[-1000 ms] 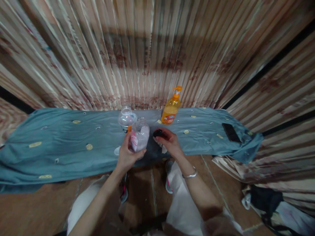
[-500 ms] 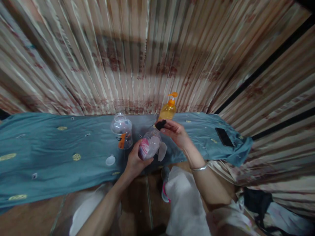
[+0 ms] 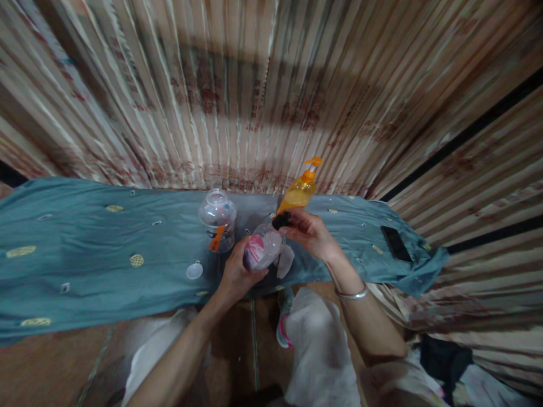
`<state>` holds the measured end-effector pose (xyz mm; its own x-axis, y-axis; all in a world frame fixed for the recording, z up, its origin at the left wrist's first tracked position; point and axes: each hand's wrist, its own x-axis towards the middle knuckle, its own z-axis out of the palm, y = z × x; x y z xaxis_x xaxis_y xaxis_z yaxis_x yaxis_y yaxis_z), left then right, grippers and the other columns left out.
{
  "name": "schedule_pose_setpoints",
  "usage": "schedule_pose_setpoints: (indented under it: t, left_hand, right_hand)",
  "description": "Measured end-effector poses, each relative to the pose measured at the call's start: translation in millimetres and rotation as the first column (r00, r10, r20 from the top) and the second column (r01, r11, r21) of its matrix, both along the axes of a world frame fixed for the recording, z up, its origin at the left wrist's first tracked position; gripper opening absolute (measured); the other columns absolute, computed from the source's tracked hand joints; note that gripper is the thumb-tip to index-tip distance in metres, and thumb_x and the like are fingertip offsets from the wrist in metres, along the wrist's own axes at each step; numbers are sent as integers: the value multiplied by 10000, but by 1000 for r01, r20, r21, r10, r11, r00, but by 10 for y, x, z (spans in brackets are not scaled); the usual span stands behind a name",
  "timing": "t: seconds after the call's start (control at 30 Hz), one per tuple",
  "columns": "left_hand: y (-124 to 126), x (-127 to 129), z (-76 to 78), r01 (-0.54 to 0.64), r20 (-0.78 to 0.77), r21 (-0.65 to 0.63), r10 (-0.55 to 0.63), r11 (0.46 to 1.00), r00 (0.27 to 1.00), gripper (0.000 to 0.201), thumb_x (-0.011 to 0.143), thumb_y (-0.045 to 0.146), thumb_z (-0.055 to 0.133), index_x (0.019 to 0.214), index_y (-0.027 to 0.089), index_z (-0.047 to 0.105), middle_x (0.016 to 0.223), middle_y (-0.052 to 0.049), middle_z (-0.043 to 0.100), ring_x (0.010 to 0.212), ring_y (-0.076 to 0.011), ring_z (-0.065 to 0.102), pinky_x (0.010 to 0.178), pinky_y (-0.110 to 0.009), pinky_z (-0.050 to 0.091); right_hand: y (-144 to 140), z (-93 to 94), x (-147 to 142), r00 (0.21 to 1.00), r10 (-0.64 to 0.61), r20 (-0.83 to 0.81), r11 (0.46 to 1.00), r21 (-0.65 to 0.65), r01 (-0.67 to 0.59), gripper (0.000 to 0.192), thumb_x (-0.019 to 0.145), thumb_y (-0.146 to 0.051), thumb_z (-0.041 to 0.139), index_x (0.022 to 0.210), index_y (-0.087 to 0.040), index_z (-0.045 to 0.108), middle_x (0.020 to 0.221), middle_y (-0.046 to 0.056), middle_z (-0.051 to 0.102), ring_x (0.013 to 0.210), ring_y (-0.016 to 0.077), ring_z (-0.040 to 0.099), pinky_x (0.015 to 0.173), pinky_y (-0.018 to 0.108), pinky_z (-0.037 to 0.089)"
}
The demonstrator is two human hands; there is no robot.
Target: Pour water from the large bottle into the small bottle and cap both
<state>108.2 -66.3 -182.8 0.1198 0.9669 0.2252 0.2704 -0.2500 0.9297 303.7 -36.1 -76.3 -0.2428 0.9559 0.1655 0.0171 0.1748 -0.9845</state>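
My left hand (image 3: 241,272) is wrapped round a clear plastic bottle (image 3: 268,249) with a pink and purple label, which leans with its neck toward the upper right. In my right hand (image 3: 311,233) a small black piece (image 3: 280,220) is pinched at the bottle's neck; its exact kind is hard to make out, though it looks like a cap. A whitish scrap (image 3: 285,262), like tissue or film, shows just beneath the bottle. Right behind my hands stands a pump bottle (image 3: 298,193) of yellow liquid with an orange pump.
A clear jar (image 3: 218,212) with an orange label stands left of my hands. In front of it lies a white round lid (image 3: 194,271). On the right, a dark phone (image 3: 396,243) rests on the teal cloth (image 3: 93,249). A pleated curtain (image 3: 237,102) hangs behind.
The view has shifted slightly, so the things on the cloth appear a little further right. Both hands keep their holds, and the black piece stays close to the bottle's neck.
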Motion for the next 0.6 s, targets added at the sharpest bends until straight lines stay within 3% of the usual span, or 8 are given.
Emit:
schedule_pose_setpoints:
  t: [0.13, 0.3, 0.5, 0.6]
  left_hand:
    - [3, -7, 4, -26, -41, 35, 28, 999, 999, 790, 592, 258, 790, 1304, 177, 459, 1291, -116, 608, 1189, -269, 594, 1059, -454, 469]
    - [14, 13, -61, -35, -45, 53, 37, 998, 998, 816, 589, 268, 800, 1317, 173, 444, 1296, -123, 603, 1179, -264, 600, 1048, -447, 480]
    - [19, 27, -28, -30, -52, 34, 32, 999, 998, 811, 597, 281, 795, 1321, 173, 445, 1294, -118, 607, 1175, -263, 606, 1044, -444, 484]
    - [24, 24, -12, -35, -55, 46, 38, 998, 998, 806, 596, 279, 794, 1315, 158, 450, 1290, -125, 611, 1171, -264, 609, 1046, -442, 482]
  right_hand:
    - [-45, 5, -69, 995, -82, 49, 995, 56, 79, 346, 671, -426, 836, 892, -227, 659, 860, -2, 712, 835, 165, 675, 805, 307, 535]
    - [-88, -74, -132, 985, -171, 25, 983, 73, 169, 351, 702, -452, 809, 913, -229, 639, 902, 7, 714, 825, 156, 669, 788, 288, 534]
    - [-92, -98, -116, 990, -71, -123, 997, 19, 74, 560, 664, -396, 853, 1165, -292, 623, 1191, 20, 695, 1068, 181, 662, 963, 337, 519]
    - [-92, -73, -113, 993, -17, -113, 1000, 0, 18, 463, 744, -444, 785, 1158, -281, 657, 1190, 28, 703, 1133, 190, 641, 1042, 373, 476]
